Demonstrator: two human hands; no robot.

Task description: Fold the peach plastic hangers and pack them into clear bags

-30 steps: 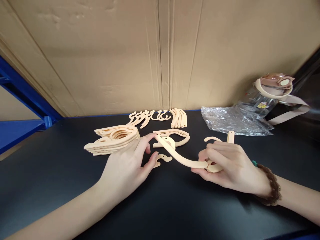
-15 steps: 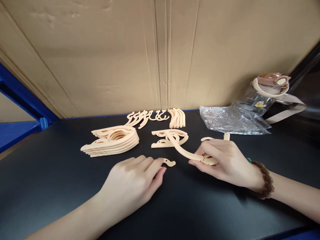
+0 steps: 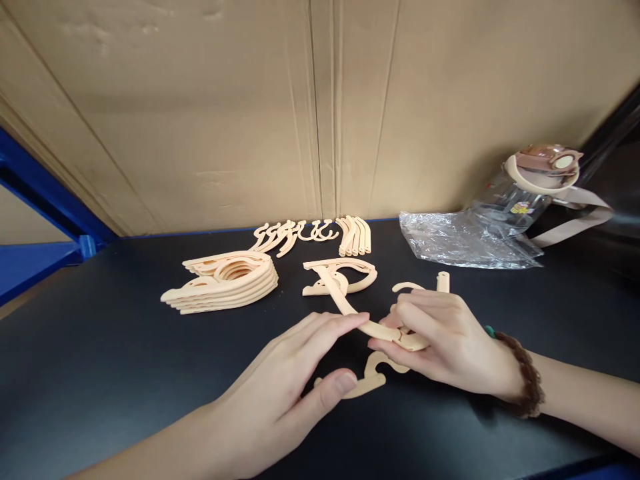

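My right hand (image 3: pixel 440 330) grips a cream plastic folding hanger (image 3: pixel 345 301) at its joint. One long curved arm of the hanger points up and left; a thin hook and a short end with a hole stick out beyond my fingers. My left hand (image 3: pixel 300 380) lies with fingers stretched and thumb apart, its index fingertip touching the curved arm. A flat cream hook piece (image 3: pixel 367 385) is just below, partly behind my left thumb, one end near my right hand. Behind the arm sit cream hanger parts with a rounded frame (image 3: pixel 367 275).
A stack of cream hanger frames (image 3: pixel 235 290) stands at left on the black table (image 3: pixel 125 387). Loose hooks (image 3: pixel 280 235) and curved arms (image 3: pixel 355 237) lie at the back by the cardboard wall (image 3: pixel 200 120). At right are a clear plastic bag (image 3: pixel 450 237) and a strapped bottle (image 3: pixel 543 180).
My left hand has moved right, its fingers straightening from a curl to touch the hanger arm. The hook piece beside it now lies closer to me. My right hand has shifted slightly left and nearer.
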